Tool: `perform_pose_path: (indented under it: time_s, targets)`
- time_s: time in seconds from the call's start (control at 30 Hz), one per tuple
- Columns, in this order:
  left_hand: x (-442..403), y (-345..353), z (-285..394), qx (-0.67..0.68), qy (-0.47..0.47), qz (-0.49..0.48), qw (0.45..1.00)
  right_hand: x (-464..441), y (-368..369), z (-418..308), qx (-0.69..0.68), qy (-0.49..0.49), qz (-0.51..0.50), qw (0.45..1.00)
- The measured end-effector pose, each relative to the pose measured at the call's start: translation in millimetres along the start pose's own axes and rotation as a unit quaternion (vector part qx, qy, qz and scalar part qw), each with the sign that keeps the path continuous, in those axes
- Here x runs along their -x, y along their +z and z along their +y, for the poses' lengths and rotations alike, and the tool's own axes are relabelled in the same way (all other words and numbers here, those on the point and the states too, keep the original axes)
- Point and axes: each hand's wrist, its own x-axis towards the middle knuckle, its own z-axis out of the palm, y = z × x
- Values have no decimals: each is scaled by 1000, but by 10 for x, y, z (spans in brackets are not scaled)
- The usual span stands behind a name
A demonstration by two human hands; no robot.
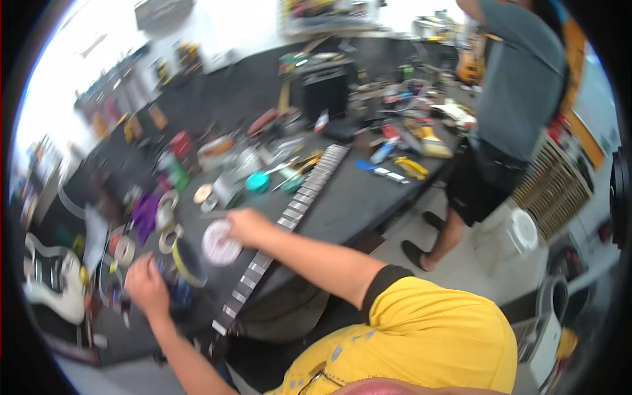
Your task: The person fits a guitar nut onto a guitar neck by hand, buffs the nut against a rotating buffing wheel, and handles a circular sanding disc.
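My right hand (249, 228) is closed at the edge of a round pinkish-white disc (220, 245), gripping it as far as the blur shows. Lower left, my left hand (146, 283) is curled over the bench; anything inside its fingers is hidden. A guitar neck (304, 201) lies slantwise beneath my right forearm, pale strips between its frets. Between my hands stands a dark ring with a yellow edge (188, 264). Rolls of tape (124, 251) sit just above my left hand.
The dark workbench (349, 207) carries many tools, a black box-shaped amplifier (324, 92), a teal lid (257, 182) and a brush (434, 143). A white guitar body (56, 289) is at far left. Another person (520, 99) stands at right near a white stool (513, 234).
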Motion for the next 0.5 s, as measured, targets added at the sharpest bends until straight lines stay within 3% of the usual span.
perform_pose_path:
  time_s: [0.5]
  targets:
    - [67,58,-47,-33,-8,9,999,-6,-7,30,-31,-9,0,999]
